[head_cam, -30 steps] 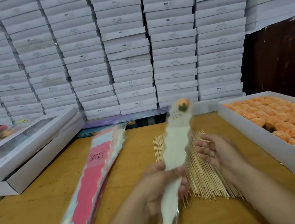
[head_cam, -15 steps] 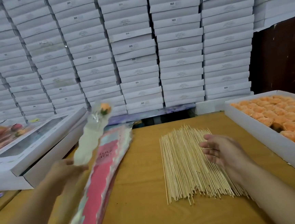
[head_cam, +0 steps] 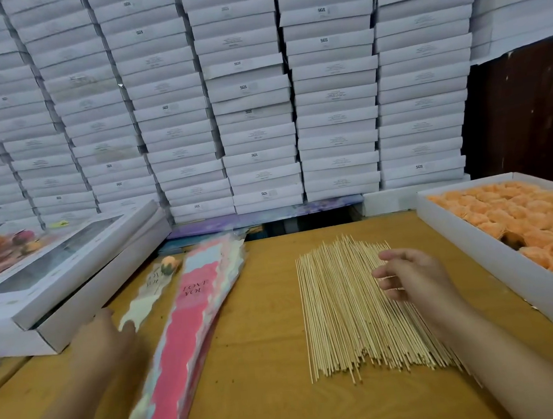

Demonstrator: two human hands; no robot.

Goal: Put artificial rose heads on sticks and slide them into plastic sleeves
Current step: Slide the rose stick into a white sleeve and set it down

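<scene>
A finished rose in its pale plastic sleeve (head_cam: 148,289) lies on the wooden table, its orange head (head_cam: 168,265) pointing away from me. My left hand (head_cam: 102,338) rests at the sleeve's near end, thumb touching it, fingers relaxed. To its right lies a stack of pink "LOVE YOU" sleeves (head_cam: 184,321). My right hand (head_cam: 411,277) hovers over the far right part of a pile of thin wooden sticks (head_cam: 341,310), fingers loosely curled and holding nothing. Orange rose heads (head_cam: 516,218) fill a white tray (head_cam: 472,245) on the right.
Two flat white window boxes (head_cam: 57,282) lie stacked at the left, with more finished roses (head_cam: 4,246) behind them. A wall of stacked white boxes (head_cam: 251,94) rises behind the table. Bare wood (head_cam: 265,327) shows between the sleeves and the sticks.
My left hand carried the sleeved rose from the centre to the left and laid it on the table beside the sleeve stack. My right hand stayed over the sticks.
</scene>
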